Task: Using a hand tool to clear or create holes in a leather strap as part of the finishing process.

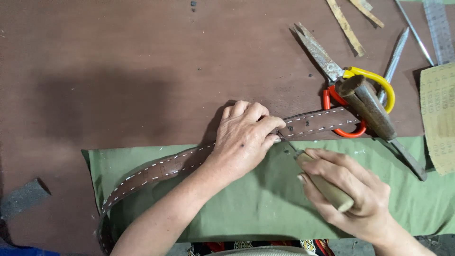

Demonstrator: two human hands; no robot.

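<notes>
A brown leather belt (166, 167) with white stitching curves from the lower left across a green cloth (227, 208) to the scissors at the right. My left hand (244, 137) presses down on the belt near its middle, fingers curled over the strap. My right hand (343, 189) grips a tool with a pale wooden handle (327, 189); its thin metal tip (288, 144) touches the belt just beside my left fingertips.
Scissors (327, 66) with one yellow and one orange handle loop lie at the upper right, a dark hammer-like tool (372, 111) across them. Sandpaper (438, 118), a metal ruler (438, 28), rods and leather strips sit at the right edge. A grey block (23, 196) lies far left.
</notes>
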